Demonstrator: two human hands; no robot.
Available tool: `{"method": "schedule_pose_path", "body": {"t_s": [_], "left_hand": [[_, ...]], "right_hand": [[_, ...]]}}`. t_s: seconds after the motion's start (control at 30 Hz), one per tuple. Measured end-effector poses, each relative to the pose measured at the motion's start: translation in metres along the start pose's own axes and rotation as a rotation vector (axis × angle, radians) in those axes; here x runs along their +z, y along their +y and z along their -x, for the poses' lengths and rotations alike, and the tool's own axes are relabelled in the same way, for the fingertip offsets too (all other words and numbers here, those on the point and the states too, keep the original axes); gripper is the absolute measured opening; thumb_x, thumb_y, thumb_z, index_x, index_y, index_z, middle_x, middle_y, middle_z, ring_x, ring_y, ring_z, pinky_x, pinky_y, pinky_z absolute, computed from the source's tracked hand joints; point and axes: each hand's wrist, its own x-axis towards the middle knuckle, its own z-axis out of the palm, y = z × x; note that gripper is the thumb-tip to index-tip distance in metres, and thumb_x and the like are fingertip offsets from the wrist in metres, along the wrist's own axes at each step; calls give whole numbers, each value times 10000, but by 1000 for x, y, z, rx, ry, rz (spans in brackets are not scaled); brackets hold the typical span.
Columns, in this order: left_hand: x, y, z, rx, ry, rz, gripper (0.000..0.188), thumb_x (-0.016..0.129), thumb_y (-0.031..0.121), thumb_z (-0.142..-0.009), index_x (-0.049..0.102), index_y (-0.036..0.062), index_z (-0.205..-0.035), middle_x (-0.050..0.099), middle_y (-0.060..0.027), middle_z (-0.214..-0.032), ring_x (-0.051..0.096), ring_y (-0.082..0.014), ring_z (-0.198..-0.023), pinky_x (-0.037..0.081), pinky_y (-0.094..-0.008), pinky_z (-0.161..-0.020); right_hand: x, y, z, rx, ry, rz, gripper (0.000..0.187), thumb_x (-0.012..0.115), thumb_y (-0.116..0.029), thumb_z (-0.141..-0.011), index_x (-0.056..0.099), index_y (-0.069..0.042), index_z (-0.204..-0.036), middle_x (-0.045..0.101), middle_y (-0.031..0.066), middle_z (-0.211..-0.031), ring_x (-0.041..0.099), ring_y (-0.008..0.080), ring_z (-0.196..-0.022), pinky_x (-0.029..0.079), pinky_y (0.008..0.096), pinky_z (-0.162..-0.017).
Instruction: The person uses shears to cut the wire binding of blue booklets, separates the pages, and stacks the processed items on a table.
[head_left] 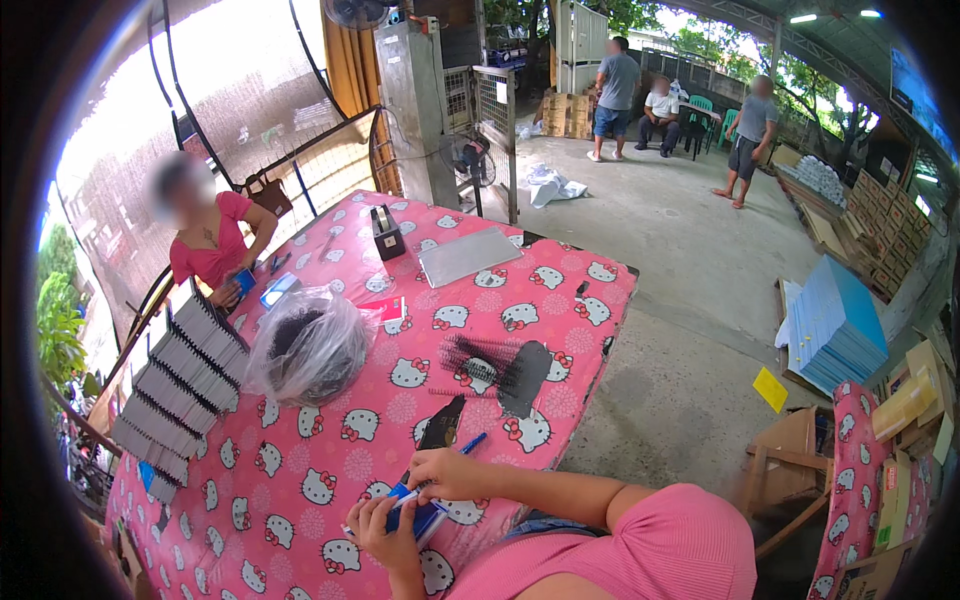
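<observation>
At the near edge of a table with a pink cartoon-cat cloth (330,440), my left hand (385,535) grips a small blue-covered booklet (428,522) from its left side. My right hand (447,475) is closed at the booklet's upper edge, its fingers pinched together; what lies between the fingertips is hidden. A blue pen (474,442) lies just beyond my right hand. Next to it is a flat black piece (440,426). Farther off, black spiral binding coils (470,365) lie loose beside a dark grey flat piece (528,380).
Stacks of spiral-bound notebooks (185,385) line the left edge. A clear plastic bag (308,350) with black contents, a tape dispenser (386,235) and a grey sheet (470,257) stand farther back. A co-worker in pink (215,235) sits across, holding something blue. Blue stacked sheets (838,325) rest at right.
</observation>
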Motion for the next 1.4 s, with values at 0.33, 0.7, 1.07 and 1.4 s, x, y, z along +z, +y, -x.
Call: {"method": "schedule_pose_path", "body": {"t_s": [0.33,0.7,1.07,1.4], "left_hand": [[1,-11,2,37,57,-11,158,723,126,-670,662,43,-790,630,-95,-845,546,-306,-931,395,-419,-870],[2,-13,8,-44,26,-38,240,749,271,-684,703,159,-891,637,21,-894,519,-215,-1023,229,-427,-950],[7,-18,-3,-2,-47,31,162,741,134,-616,687,89,-762,646,-62,-787,561,-253,-858,390,-395,-823],[-4,-6,5,-164,-101,6,157,729,179,-674,705,163,-828,619,26,-798,517,-206,-927,271,-475,-916]], "right_hand": [[-3,7,-12,-87,-68,40,259,732,-134,-651,670,-59,-892,572,89,-837,567,251,-805,455,352,-695],[-3,-8,-4,41,1,1,260,703,5,-656,695,-58,-908,599,70,-813,604,186,-710,481,286,-620],[-4,12,-1,82,-117,-133,376,580,-12,-773,590,-51,-1147,622,96,-806,604,208,-651,480,303,-594],[5,-26,0,60,-4,188,213,604,-217,-825,519,-69,-953,526,108,-933,577,327,-866,457,435,-696]]}}
